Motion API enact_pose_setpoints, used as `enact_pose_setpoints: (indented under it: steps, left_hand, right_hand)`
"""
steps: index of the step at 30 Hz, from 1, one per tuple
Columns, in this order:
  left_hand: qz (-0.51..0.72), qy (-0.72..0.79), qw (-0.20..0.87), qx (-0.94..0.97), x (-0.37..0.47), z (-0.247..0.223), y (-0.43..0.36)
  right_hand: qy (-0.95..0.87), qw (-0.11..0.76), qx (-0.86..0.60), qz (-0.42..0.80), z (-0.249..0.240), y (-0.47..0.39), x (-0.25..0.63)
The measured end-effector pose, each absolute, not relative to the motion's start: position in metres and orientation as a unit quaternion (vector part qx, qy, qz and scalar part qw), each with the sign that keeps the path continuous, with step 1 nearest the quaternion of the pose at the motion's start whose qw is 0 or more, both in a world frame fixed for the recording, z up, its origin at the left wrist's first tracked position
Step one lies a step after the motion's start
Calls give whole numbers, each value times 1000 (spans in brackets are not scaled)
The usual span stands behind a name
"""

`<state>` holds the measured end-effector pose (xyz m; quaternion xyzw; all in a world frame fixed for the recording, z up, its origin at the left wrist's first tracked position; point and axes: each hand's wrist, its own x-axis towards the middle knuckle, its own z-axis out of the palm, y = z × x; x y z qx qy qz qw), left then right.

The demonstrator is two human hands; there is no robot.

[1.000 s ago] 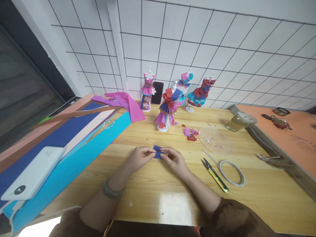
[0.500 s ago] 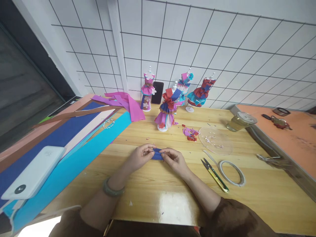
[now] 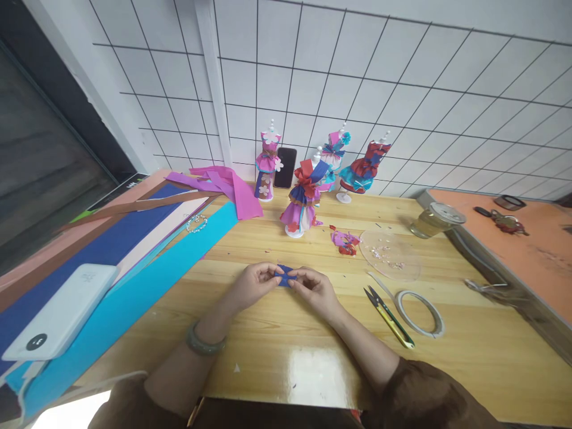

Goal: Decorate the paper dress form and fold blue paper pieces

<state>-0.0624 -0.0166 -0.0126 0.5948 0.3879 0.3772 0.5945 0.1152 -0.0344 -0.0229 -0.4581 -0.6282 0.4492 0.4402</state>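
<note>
A small piece of blue crepe paper (image 3: 285, 276) is pinched between my two hands, just above the wooden table. My left hand (image 3: 258, 285) grips its left side between thumb and fingers. On the right side, my right hand (image 3: 316, 290) pinches it the same way, and the paper looks gathered toward its middle. Beyond the hands stands a small dress form (image 3: 302, 199) dressed in red, blue and pink paper. Yellow-handled thread snips (image 3: 389, 319) and a roll of white tape (image 3: 420, 314) lie to the right of my right hand.
Long coloured paper strips (image 3: 179, 256) cover the left, with a white power bank (image 3: 62, 313) and a beaded bracelet (image 3: 196, 223) on them. Paper scraps (image 3: 345, 242), a clear dish (image 3: 375, 265) of small beads and a lidded cup (image 3: 435, 220) stand right. More dress forms (image 3: 364, 167) line the wall.
The blue paper has gone from a flatter folded strip to a more pinched, gathered shape between my fingers. My hands have shifted only slightly; everything else stays put.
</note>
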Motion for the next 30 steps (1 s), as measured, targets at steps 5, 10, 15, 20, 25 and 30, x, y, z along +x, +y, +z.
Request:
enact_pose_setpoints:
  steps: [5, 10, 15, 20, 25, 30]
  left_hand:
    - [375, 403, 593, 588, -61, -15, -16]
    - [383, 413, 584, 585, -61, -17, -14]
    - [387, 415, 570, 594, -62, -19, -14]
    - [377, 433, 538, 617, -62, -21, -13]
    - [364, 443, 503, 647, -64, -26, -12]
    - [357, 457, 465, 669, -65, -26, -12]
  right_hand:
    - [-664, 450, -451, 392, -23, -33, 116]
    - [-680, 446, -440, 380, -23, -32, 117]
    - [-686, 442, -439, 375, -23, -33, 117]
    - [-690, 439, -445, 365, -21, -32, 118]
    - [-698, 428, -452, 354, -22, -31, 119]
    - [-706, 421, -454, 343, -22, -32, 120]
